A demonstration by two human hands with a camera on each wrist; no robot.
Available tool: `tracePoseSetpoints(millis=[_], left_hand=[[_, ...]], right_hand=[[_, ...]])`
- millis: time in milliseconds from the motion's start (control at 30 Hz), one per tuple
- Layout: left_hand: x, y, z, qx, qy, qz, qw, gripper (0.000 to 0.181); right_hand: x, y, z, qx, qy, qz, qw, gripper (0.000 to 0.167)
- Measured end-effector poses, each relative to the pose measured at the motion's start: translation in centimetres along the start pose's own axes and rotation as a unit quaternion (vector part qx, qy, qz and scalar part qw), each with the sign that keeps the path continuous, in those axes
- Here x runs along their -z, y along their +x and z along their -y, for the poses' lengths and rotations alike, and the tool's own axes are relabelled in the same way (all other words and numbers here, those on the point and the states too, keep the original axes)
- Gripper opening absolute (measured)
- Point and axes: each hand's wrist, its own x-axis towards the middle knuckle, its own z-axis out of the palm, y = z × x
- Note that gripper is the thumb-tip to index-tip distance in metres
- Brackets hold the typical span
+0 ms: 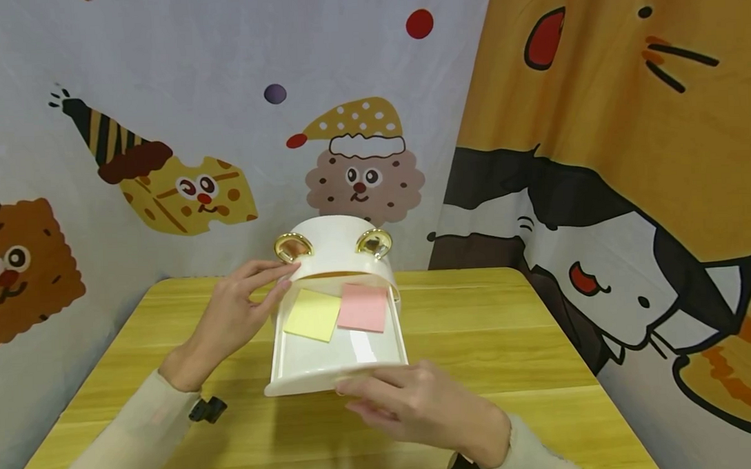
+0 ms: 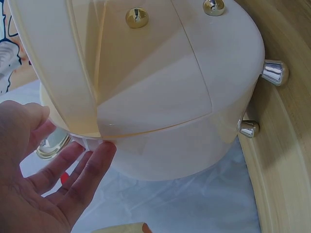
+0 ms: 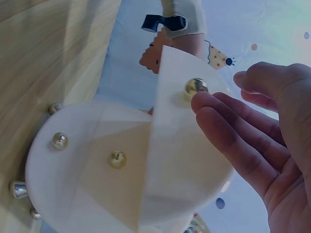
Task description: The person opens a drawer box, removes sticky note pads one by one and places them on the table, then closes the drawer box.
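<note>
A white rounded drawer box (image 1: 333,229) with gold ring-shaped ears stands on the table, its top drawer (image 1: 324,357) pulled out toward me. Inside lie a yellow sticky-note pad (image 1: 313,315) and a pink one (image 1: 362,307), side by side. My left hand (image 1: 232,312) rests its fingertips against the box's left side near the gold ear (image 1: 293,247). At the drawer front, the fingertips of my right hand (image 1: 419,405) touch the gold knob (image 3: 197,86), fairly straight, with the thumb apart from it. Closed lower drawer fronts (image 2: 150,73) carry gold knobs too.
The box stands on a yellow wood-grain table (image 1: 478,341) on short shiny metal feet (image 2: 275,73). Behind the table hangs a cloth backdrop (image 1: 220,60) with cartoon figures; an orange printed cloth (image 1: 595,116) hangs at the right.
</note>
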Motion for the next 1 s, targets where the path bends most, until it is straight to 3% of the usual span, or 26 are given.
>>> tracePoseSetpoints(millis=[533, 767, 1000], left_hand=[[0.0, 0.0, 0.0, 0.002, -0.005, 0.002, 1.0000, 0.036], [0.0, -0.1, 0.0, 0.002, -0.004, -0.002, 1.0000, 0.037], [-0.1, -0.1, 0.0, -0.004, -0.001, -0.008, 1.0000, 0.037]], right_hand=[[3.3, 2.0, -1.1, -0.015, 0.081, -0.003, 0.9966, 0.019], [4.8, 3.2, -2.6, -0.066, 0.108, 0.000, 0.9920, 0.030], [5.2, 4.3, -4.6, -0.094, 0.122, 0.008, 0.9880, 0.029]])
